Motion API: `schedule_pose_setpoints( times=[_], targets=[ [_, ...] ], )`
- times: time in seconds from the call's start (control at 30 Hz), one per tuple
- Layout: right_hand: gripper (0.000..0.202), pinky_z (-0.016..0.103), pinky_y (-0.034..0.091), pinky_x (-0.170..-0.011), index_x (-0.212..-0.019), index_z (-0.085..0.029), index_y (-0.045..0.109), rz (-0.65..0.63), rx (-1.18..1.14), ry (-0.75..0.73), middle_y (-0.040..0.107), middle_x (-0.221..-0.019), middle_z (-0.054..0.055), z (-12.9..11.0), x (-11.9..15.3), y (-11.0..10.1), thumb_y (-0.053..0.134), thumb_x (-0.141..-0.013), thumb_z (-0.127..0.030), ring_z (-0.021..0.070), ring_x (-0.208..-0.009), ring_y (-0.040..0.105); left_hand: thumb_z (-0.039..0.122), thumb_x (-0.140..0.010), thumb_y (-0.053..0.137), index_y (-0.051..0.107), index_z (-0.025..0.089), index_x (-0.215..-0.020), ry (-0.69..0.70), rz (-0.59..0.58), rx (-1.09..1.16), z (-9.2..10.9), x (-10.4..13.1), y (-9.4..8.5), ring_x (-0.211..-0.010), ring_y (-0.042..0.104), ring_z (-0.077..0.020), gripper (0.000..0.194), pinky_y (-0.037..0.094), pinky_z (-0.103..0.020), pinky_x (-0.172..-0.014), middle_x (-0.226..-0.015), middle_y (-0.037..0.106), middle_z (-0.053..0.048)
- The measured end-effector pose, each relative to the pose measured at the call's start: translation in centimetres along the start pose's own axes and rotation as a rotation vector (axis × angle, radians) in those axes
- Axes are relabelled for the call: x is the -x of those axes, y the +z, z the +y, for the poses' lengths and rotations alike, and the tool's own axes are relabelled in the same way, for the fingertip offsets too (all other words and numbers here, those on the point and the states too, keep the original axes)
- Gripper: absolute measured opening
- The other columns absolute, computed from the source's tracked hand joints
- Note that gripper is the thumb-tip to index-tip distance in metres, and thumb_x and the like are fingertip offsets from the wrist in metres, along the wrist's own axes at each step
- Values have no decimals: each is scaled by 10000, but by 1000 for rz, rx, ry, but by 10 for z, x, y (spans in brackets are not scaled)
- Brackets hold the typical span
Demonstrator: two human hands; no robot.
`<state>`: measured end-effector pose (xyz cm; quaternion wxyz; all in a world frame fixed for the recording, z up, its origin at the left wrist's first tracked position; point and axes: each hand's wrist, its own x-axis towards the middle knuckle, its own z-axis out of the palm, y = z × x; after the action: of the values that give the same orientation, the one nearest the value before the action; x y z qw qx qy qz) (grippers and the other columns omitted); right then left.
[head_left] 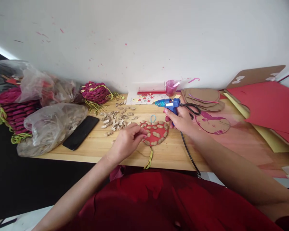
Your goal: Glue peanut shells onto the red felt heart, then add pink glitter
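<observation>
On the wooden table, a round red piece (161,131) carries several peanut shells around its rim and over its middle, with a blue loop (153,119) at its top and a yellow-green tassel (148,160) below. My left hand (128,139) is over the left side of this piece, its thumb and fingertips pinched together; whatever they hold is too small to make out. My right hand (179,118) is wrapped round the handle of a blue glue gun (167,103), whose nozzle points left above the red piece. Loose peanut shells (115,120) lie behind my left hand.
A black phone (80,132) and plastic bags (55,125) are at the left. Behind stand a magenta bundle (95,92), a star-covered sheet (145,98) and a stained cup (171,87). Cardboard discs (202,95) and red sheets (274,106) lie right; a black cord (188,152) crosses the front edge.
</observation>
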<state>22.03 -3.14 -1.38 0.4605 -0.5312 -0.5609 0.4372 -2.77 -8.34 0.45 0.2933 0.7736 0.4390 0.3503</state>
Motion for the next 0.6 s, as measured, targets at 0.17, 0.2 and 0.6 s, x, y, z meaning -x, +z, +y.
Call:
schedule_pose_setpoints(
  times=[0.17,0.2,0.6],
  targets=[
    [455,191,367,-332,-871,-193,558,28,-17,16,644,-650,-19,10,-3,3,665,-855,-636,77,-368,543,152,-933,580,729,208,-911,153,-140,-276,11,-22,14,-835,624,-191,161,464,-305,-789,-931,657,-65],
    [451,192,371,-336,-864,-196,555,30,-26,16,643,-649,-20,11,-3,4,660,-859,-635,78,-373,545,162,-943,566,724,206,-923,170,-166,-317,12,-27,17,-837,622,-194,165,465,-309,-791,-943,650,-70],
    [463,212,377,-336,-841,-206,558,36,-80,23,621,-629,-25,12,-5,5,679,-837,-653,96,-385,544,105,-951,522,632,187,-859,265,-379,-604,15,-54,40,-728,502,-176,165,425,-292,-708,-877,536,-43]
  ],
)
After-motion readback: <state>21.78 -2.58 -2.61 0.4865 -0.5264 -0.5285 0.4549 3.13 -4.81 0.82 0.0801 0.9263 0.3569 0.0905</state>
